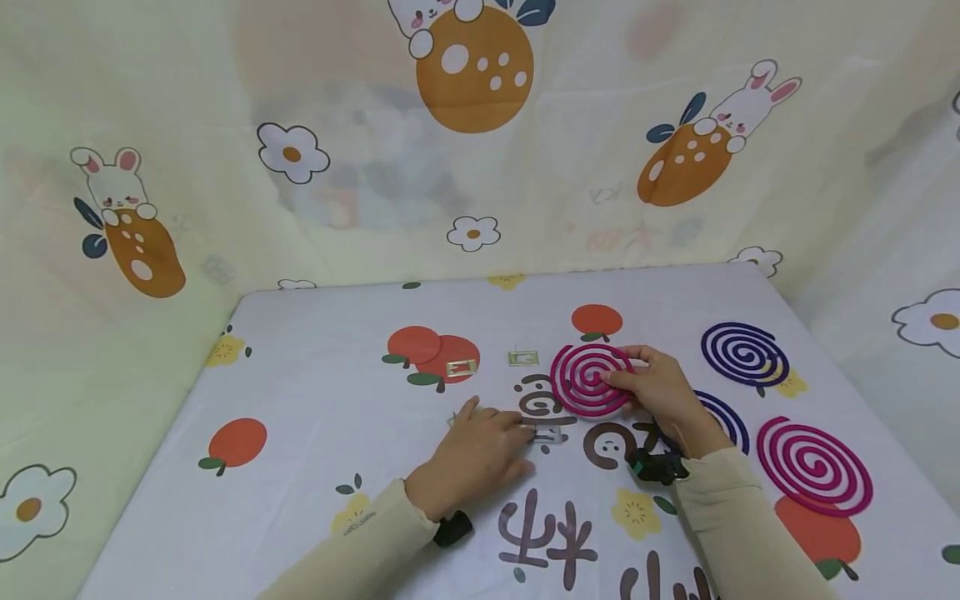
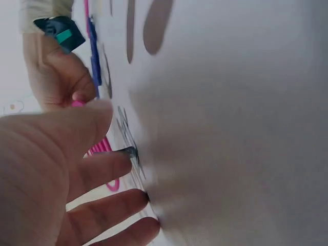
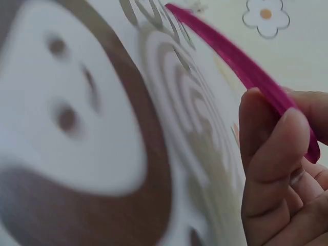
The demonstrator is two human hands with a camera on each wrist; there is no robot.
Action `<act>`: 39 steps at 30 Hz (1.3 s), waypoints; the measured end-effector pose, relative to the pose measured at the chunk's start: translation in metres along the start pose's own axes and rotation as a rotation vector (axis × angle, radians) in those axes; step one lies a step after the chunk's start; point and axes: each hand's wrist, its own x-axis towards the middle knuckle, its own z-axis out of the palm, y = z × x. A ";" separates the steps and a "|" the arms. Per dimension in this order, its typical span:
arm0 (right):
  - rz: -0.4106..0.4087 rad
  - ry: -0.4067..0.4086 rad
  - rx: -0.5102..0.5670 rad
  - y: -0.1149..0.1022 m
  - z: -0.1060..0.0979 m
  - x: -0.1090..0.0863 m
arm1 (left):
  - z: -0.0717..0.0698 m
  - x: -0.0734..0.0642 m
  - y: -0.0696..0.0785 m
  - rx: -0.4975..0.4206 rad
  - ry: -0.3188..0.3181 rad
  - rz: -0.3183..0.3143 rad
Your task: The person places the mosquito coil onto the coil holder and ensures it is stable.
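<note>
My right hand (image 1: pixel 663 392) pinches a pink mosquito coil (image 1: pixel 573 396) at its right side, thumb on the front and fingers behind. Edge-on in the right wrist view, the same coil (image 3: pixel 230 54) is tilted, casting a spiral shadow on the tablecloth. My left hand (image 1: pixel 476 454) reaches low over the table, fingers extended and spread. Right at its fingertips lies a small silver metal coil stand (image 1: pixel 551 434). In the left wrist view a dark metal tip (image 2: pixel 130 151) shows beside the index finger, with the thumb apart from it.
Two gold-coloured metal stands (image 1: pixel 522 357) (image 1: pixel 461 367) lie beyond my left hand. To the right are a dark blue coil (image 1: pixel 745 354), a second blue coil (image 1: pixel 731 417) partly behind my right wrist, and another pink coil (image 1: pixel 814 467). A printed curtain (image 1: pixel 360 242) borders the table's back.
</note>
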 end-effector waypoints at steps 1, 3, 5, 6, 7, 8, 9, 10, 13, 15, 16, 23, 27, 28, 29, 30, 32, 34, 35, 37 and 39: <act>-0.002 -0.007 0.030 0.001 0.003 -0.002 | 0.000 -0.002 0.000 -0.008 -0.011 0.004; 0.005 -0.020 0.091 0.005 0.009 -0.006 | -0.001 -0.004 0.002 -0.033 -0.043 0.008; 0.011 -0.042 0.151 0.007 0.014 -0.009 | -0.001 -0.007 0.003 -0.059 -0.079 0.002; 0.017 -0.049 0.176 0.009 0.017 -0.010 | -0.002 -0.007 0.004 -0.074 -0.095 -0.002; 0.020 -0.058 0.194 0.010 0.018 -0.012 | -0.003 -0.008 0.004 -0.092 -0.114 -0.010; 0.020 -0.067 0.211 0.011 0.020 -0.012 | -0.004 -0.009 0.005 -0.109 -0.132 -0.017; 0.020 -0.073 0.224 0.011 0.021 -0.013 | -0.005 -0.010 0.006 -0.124 -0.144 -0.022; 0.018 -0.077 0.229 0.012 0.023 -0.014 | -0.005 -0.010 0.006 -0.140 -0.158 -0.028; 0.023 -0.087 0.240 0.012 0.026 -0.016 | -0.003 -0.012 0.007 -0.172 -0.181 -0.038; 0.026 -0.093 0.245 0.011 0.028 -0.017 | 0.000 -0.014 0.006 -0.177 -0.180 -0.033; 0.026 -0.101 0.247 0.011 0.029 -0.017 | 0.001 -0.014 0.006 -0.183 -0.178 -0.032; 0.016 -0.161 0.272 0.014 0.036 -0.017 | 0.007 -0.016 0.005 -0.214 -0.180 -0.050; 0.021 -0.184 0.312 0.015 0.037 -0.018 | 0.008 -0.017 0.005 -0.207 -0.175 -0.060; 0.021 -0.185 0.317 0.015 0.037 -0.018 | 0.008 -0.018 0.006 -0.207 -0.173 -0.059; 0.022 -0.187 0.320 0.015 0.037 -0.019 | 0.008 -0.018 0.005 -0.209 -0.169 -0.058; 0.023 -0.189 0.320 0.015 0.038 -0.019 | 0.008 -0.018 0.005 -0.209 -0.167 -0.056; 0.023 -0.196 0.312 0.015 0.038 -0.020 | 0.009 -0.018 0.005 -0.211 -0.160 -0.051; 0.022 -0.203 0.303 0.016 0.039 -0.020 | 0.011 -0.017 0.005 -0.212 -0.157 -0.046; 0.020 -0.205 0.298 0.015 0.040 -0.021 | 0.012 -0.017 0.005 -0.209 -0.154 -0.043; 0.020 -0.210 0.291 0.015 0.041 -0.021 | 0.013 -0.017 0.005 -0.196 -0.147 -0.038; 0.022 -0.215 0.284 0.014 0.044 -0.022 | 0.014 -0.018 0.005 -0.177 -0.143 -0.038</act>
